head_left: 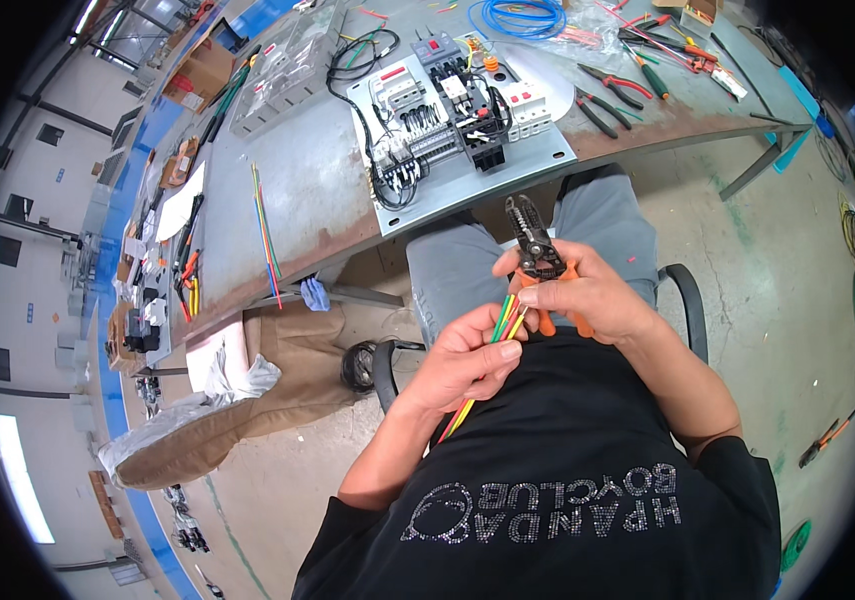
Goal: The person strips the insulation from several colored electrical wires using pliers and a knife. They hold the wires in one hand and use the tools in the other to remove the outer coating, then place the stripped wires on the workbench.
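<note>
Above my lap, my left hand (467,358) is closed around a small bunch of coloured wires (463,412), green, yellow and red. Their upper ends stick out past my fingers. My right hand (587,300) grips a wire stripper (535,240) with a dark metal head and orange handles, its jaws pointing up toward the table. The thumb and fingertips of that hand come close to the wire ends; whether they touch one is too small to tell. On the table ahead lies a metal mounting plate (537,165) carrying a wired assembly of breakers, terminals and a contactor (472,105).
More loose coloured wires (265,235) hang over the table edge (322,245) at left. Pliers (602,105) and a screwdriver (652,77) lie right of the plate, near a blue wire coil (519,15). A person in brown trousers (287,385) sits at my left.
</note>
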`<move>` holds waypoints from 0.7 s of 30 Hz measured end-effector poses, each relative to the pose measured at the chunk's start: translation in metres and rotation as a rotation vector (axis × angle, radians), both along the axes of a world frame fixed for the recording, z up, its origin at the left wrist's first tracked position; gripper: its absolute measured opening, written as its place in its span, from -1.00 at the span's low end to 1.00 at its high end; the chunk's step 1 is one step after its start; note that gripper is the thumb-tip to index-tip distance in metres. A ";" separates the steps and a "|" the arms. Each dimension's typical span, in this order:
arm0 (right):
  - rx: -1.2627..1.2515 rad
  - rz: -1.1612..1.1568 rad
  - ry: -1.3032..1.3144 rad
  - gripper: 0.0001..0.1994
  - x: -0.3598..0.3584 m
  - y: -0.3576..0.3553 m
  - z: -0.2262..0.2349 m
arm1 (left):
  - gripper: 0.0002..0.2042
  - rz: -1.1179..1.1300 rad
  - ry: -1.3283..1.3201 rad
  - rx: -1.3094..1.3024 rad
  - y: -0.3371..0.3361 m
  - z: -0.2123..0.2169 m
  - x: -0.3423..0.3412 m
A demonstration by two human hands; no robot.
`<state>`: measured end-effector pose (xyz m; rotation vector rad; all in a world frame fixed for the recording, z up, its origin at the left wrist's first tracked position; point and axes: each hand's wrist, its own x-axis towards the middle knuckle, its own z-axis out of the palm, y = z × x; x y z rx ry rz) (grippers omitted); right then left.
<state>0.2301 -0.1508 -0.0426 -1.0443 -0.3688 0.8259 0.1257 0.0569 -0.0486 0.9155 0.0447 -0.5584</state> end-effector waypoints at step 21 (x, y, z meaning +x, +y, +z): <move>0.032 -0.022 0.029 -0.68 0.001 -0.002 -0.013 | -0.79 0.050 -0.112 0.356 -0.012 0.006 -0.007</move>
